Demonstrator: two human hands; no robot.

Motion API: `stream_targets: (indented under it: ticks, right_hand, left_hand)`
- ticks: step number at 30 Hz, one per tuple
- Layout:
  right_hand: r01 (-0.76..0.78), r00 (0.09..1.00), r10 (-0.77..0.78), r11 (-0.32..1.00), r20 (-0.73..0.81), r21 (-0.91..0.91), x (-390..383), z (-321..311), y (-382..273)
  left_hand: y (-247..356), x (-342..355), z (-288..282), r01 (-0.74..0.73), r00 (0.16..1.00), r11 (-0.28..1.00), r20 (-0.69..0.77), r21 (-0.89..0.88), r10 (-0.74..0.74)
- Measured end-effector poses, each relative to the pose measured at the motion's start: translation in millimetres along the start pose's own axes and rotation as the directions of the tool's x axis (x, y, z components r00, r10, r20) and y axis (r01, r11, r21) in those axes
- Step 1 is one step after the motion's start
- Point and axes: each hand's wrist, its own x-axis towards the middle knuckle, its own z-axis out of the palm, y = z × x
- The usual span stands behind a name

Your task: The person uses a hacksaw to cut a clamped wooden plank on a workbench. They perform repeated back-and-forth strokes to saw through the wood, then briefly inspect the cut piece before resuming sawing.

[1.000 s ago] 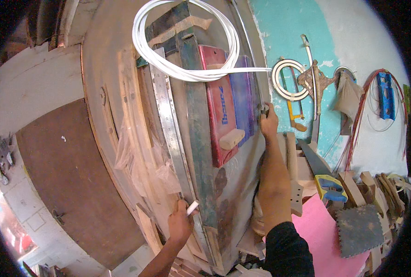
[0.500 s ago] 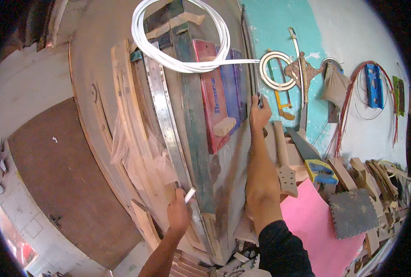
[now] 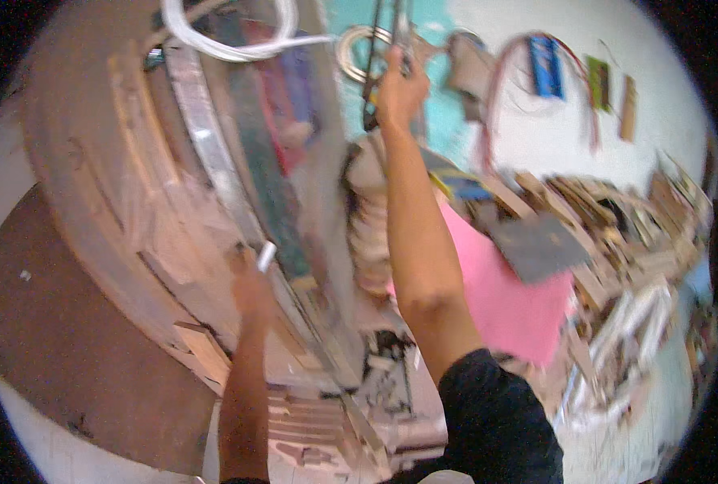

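Note:
My left hand (image 3: 250, 281) is closed on a short white rod (image 3: 265, 258), beside a long steel ruler (image 3: 205, 137) that leans among wooden strips (image 3: 137, 121). Higher up, my right hand (image 3: 401, 93) has its fingers wrapped round long, thin metal bars (image 3: 399, 24), blurred, in front of the turquoise wall. A coil of white tubing (image 3: 226, 48) hangs above the ruler. Red and blue boards (image 3: 282, 101) stand between my two hands, behind a dark green strip. Motion smears much of the picture.
Hanging coils, red cords and a blue template (image 3: 546, 64) are on the wall at right. Wood offcuts (image 3: 617, 210), a dark square mat (image 3: 536, 246) and a pink sheet (image 3: 504, 306) are piled below. A brown board (image 3: 68, 339) is at lower left.
The view has swung, so the scene sits higher and further left. My right hand has moved up and right with the bars, out from the boards; my left hand still grips the white rod.

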Motion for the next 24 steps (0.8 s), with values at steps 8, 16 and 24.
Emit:
stream_targets:
  ticks: [8,16,24]
  right_hand:
    - [-0.130,0.966,0.160,0.980,0.204,-0.154,-31,-282,-218]
    - [-0.151,0.988,0.143,0.940,-0.049,-0.305,-139,-605,-542]
    - [-0.134,0.912,-0.201,0.680,-0.359,-0.720,-245,-728,-776]
  left_hand:
    - [-43,-98,-50,0.027,0.965,0.962,0.257,-0.270,0.045]
    - [-86,-480,-14,0.348,0.517,0.815,0.820,-0.464,0.246]
    - [-44,-686,-127,0.479,-0.277,0.864,0.907,-0.157,0.318]
